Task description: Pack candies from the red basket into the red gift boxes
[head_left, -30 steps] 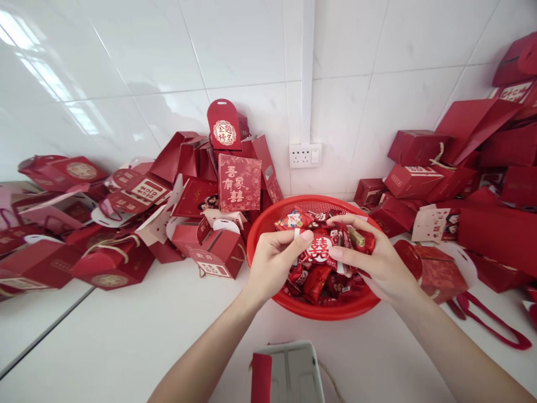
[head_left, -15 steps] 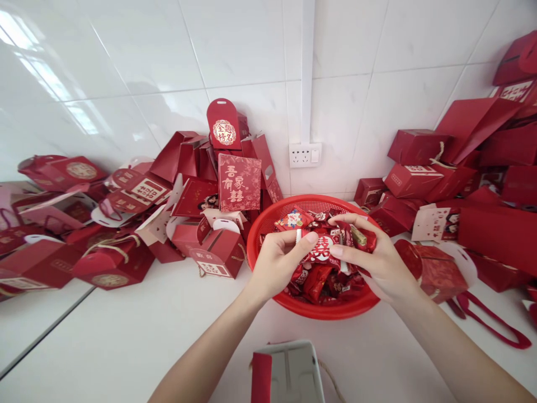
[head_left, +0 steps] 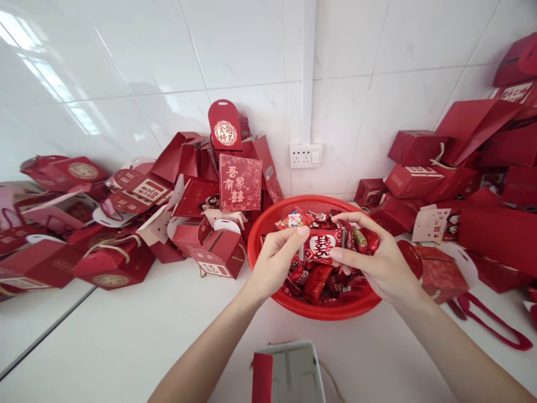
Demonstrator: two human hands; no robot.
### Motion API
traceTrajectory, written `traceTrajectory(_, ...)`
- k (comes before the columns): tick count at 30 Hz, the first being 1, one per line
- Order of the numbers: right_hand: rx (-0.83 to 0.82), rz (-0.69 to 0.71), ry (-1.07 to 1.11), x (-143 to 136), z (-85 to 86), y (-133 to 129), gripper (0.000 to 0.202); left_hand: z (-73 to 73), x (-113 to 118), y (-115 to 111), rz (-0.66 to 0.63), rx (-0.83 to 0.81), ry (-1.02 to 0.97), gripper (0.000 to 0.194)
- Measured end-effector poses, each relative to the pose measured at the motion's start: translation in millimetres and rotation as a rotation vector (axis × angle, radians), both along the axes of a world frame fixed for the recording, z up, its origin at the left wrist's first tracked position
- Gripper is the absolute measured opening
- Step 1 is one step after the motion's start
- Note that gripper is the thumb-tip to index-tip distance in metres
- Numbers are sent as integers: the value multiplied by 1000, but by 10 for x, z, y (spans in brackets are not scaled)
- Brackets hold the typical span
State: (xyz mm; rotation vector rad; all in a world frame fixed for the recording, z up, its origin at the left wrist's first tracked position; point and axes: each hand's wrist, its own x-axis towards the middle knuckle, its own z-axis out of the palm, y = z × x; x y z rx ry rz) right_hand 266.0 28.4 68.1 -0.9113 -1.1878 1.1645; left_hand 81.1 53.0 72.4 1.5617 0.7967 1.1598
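Observation:
A red candy packet (head_left: 322, 246) with a white double-happiness disc is held up over a red plastic basket (head_left: 323, 314) of wrapped candies. My left hand (head_left: 279, 260) pinches the packet's left end, thumb on top. My right hand (head_left: 384, 260) grips its right side, with the thumb across the front and the index finger curled over the top. Inside the curl of the right hand show a gold-green wrapped candy (head_left: 359, 240) and a red one; I cannot tell whether they are held. More candies (head_left: 316, 282) lie below the hands.
Red gift boxes (head_left: 216, 246) are piled to the left, and more boxes (head_left: 419, 182) to the right. At the front edge sits a box (head_left: 289, 369) with a pale inside and a red flap. A red strap (head_left: 495, 324) lies at right. A socket (head_left: 306, 155) is on the tiled wall.
The candy packet has turned slightly and its front shows more fully. My left thumb has shifted a little up and left. My right hand has barely moved.

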Motion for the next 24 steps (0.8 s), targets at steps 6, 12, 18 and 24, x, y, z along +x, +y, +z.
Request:
traceTrajectory(6, 16, 27, 11, 4, -11, -1, 51, -21, -18, -4, 35, 3, 20, 58)
traceTrajectory(12, 107, -19, -77, 50, -61, -13, 50, -9, -26, -1, 7, 9, -42, 56)
traceTrajectory(18, 386, -219, -321, 46, 20, -46, 38, -47, -48, 45, -156, -124, -165, 41)
traceTrajectory(24, 325, -214, -175, 154, -45, 59, 34, -81, -68, 25, 0, 506, -186, 36)
